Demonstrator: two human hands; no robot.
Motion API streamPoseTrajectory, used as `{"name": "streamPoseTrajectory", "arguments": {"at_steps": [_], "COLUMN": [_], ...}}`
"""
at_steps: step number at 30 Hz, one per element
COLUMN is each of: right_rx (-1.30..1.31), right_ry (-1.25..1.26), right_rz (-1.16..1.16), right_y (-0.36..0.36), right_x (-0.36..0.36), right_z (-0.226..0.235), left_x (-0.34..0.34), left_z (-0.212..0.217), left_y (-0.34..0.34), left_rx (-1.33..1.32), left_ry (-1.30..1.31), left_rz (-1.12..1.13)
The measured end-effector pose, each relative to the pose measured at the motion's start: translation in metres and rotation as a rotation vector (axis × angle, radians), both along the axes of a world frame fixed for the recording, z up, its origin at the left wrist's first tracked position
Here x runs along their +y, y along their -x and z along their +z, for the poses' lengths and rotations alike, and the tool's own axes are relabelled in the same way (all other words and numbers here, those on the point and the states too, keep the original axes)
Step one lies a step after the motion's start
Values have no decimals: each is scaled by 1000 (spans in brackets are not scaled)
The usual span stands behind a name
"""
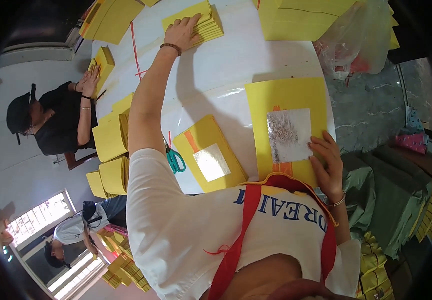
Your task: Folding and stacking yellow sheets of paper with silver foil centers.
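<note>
My left hand (182, 32) reaches to the far side of the table, its fingers bent over the top of a stack of yellow paper bundles (208, 29) and closed on it. Close to my body, my right hand (327, 162) rests with fingers apart on the right edge of a large yellow joss paper pile (258, 107). On that pile lies a silver foil square (289, 135) over an orange stripe. To its left sits a smaller, tilted joss paper pile (188, 142) with a shiny foil square. Scissors with teal handles (176, 161) lie beside it, partly behind my left arm.
Yellow stacks (112, 135) line the table's left edge; a big yellow block (296, 22) and a clear plastic bag (353, 42) stand at the far right. A co-worker in black (58, 117) presses a yellow stack on the left. Another person (76, 227) works farther off.
</note>
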State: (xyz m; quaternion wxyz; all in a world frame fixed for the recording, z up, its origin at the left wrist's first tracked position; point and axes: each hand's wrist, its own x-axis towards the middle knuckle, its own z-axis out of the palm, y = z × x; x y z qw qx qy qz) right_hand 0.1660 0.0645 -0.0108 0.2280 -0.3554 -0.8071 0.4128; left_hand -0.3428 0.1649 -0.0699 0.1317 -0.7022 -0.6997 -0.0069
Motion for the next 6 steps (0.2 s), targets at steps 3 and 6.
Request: {"name": "streamPoseTrajectory", "arguments": {"at_steps": [3,6], "right_rx": [-22,-20], "right_ry": [-4,10], "right_rz": [1,3], "right_y": [0,0], "right_x": [0,0], "right_z": [0,1], "left_x": [0,1], "left_z": [7,17], "left_y": [-7,-8], "left_rx": [73,57], "left_ry": [27,57], "left_rz": [36,74]}}
